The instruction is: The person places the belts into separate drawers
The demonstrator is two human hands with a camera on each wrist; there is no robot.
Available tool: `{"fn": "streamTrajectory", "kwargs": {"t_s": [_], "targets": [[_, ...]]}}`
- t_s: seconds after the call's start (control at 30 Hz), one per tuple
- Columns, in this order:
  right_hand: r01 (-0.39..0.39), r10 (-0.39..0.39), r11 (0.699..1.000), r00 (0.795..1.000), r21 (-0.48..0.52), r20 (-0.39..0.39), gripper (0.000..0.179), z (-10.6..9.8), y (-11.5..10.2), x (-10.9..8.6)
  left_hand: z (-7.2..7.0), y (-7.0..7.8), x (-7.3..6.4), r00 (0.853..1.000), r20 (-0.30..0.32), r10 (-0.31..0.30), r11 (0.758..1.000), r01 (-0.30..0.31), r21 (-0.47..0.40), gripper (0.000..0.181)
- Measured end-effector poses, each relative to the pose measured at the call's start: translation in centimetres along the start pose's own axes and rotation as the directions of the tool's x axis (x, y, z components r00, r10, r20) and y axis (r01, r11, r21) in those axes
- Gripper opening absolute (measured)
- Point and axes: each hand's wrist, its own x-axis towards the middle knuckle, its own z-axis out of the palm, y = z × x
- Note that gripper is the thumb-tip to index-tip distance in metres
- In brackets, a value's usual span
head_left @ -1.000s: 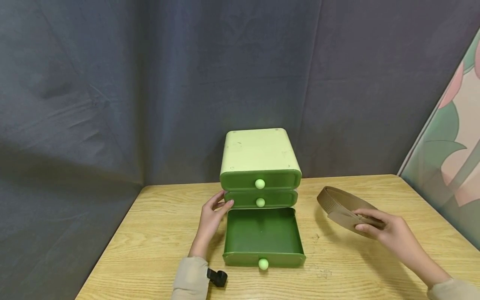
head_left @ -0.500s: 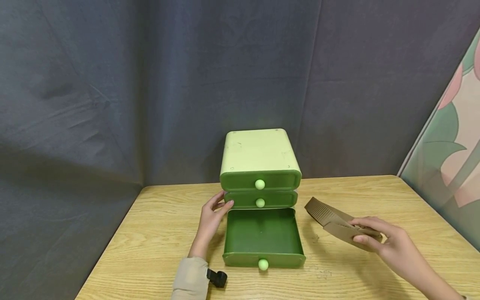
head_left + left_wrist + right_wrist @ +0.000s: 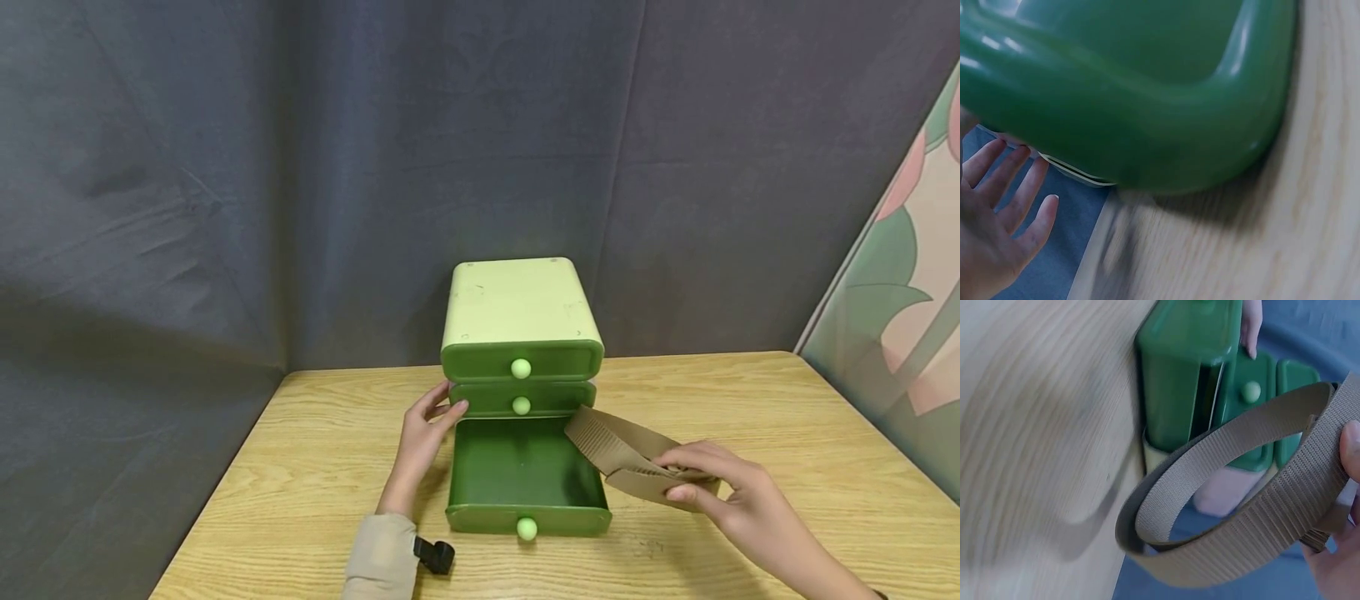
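My right hand (image 3: pixel 738 500) grips a coiled brown webbing belt (image 3: pixel 596 443) between thumb and fingers. In the head view the belt's far end hangs over the right side of the pulled-out bottom drawer (image 3: pixel 562 521). The right wrist view shows the belt (image 3: pixel 1241 537) as a loose ribbed loop. My left hand (image 3: pixel 420 442) rests against the left side of the small drawer cabinet (image 3: pixel 517 300), its thumb at the edge of the middle drawer (image 3: pixel 483 400). Straight, spread fingers (image 3: pixel 1029 181) touch the cabinet in the left wrist view.
The cabinet stands on a wooden table (image 3: pixel 285 483) in front of a dark grey curtain (image 3: pixel 465 167). Its top drawer (image 3: pixel 480 363) is closed, and each drawer has a round light-green knob (image 3: pixel 527 528). A floral panel (image 3: pixel 922 308) borders the right side.
My right hand has carried the belt leftward, from beside the cabinet to the right edge of the bottom drawer. The belt's loop looks flatter. My left hand has stayed put.
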Motion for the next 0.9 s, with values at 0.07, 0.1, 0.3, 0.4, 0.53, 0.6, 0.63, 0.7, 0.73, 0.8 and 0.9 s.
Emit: {"fn": "streamTrajectory", "kwargs": {"t_s": [0.07, 0.1, 0.3, 0.4, 0.53, 0.6, 0.63, 0.7, 0.73, 0.8, 0.9], "targets": [[0.009, -0.009, 1.0, 1.0, 0.011, 0.016, 0.053, 0.6, -0.4, 0.4, 0.0, 0.0, 0.0, 1.0, 0.0, -0.001, 1.0, 0.001, -0.001, 0.06], [0.014, -0.014, 1.0, 1.0, 0.01, 0.024, 0.053, 0.8, -0.7, 0.6, 0.0, 0.1, 0.0, 1.0, -0.001, -0.003, 1.0, 0.003, -0.002, 0.06], [0.047, -0.049, 0.998, 0.998, 0.049, 0.043, 0.054, 2.1, -2.1, 1.3, 0.0, -0.1, 0.1, 1.0, 0.003, -0.007, 1.0, 0.007, -0.008, 0.06], [0.066, -0.07, 0.994, 0.996, 0.082, 0.046, 0.05, 2.5, -2.8, 1.6, 0.0, -0.1, 0.1, 1.0, 0.006, -0.011, 1.0, 0.011, -0.008, 0.059], [0.155, -0.16, 0.975, 0.987, 0.157, 0.019, 0.036, 3.5, -3.3, 2.2, 0.0, -0.1, 0.2, 1.0, 0.005, -0.013, 1.0, 0.014, -0.007, 0.059], [0.205, -0.207, 0.962, 0.978, 0.179, -0.005, 0.03, 4.1, -3.4, 2.5, 0.0, -0.1, 0.2, 1.0, 0.006, -0.012, 1.0, 0.012, -0.009, 0.06], [0.229, -0.23, 0.955, 0.973, 0.187, -0.017, 0.028, 4.4, -3.5, 2.7, 0.0, -0.1, 0.2, 1.0, 0.007, -0.012, 1.0, 0.012, -0.009, 0.06], [0.25, -0.25, 0.948, 0.968, 0.199, -0.027, 0.027, 4.9, -3.6, 3.0, 0.0, -0.2, 0.2, 1.0, 0.009, -0.01, 1.0, 0.01, -0.009, 0.06], [0.253, -0.252, 0.946, 0.967, 0.202, -0.029, 0.027, 5.1, -3.7, 3.1, 0.0, -0.2, 0.2, 1.0, 0.009, -0.008, 1.0, 0.008, -0.008, 0.06], [0.257, -0.256, 0.944, 0.966, 0.207, -0.03, 0.027, 5.5, -3.8, 3.3, 0.0, -0.1, 0.2, 1.0, 0.008, -0.007, 1.0, 0.007, -0.008, 0.06], [0.262, -0.263, 0.94, 0.965, 0.217, -0.026, 0.027, 6.0, -4.0, 3.7, 0.0, -0.1, 0.2, 1.0, 0.008, -0.001, 1.0, 0.001, -0.01, 0.06]]}}
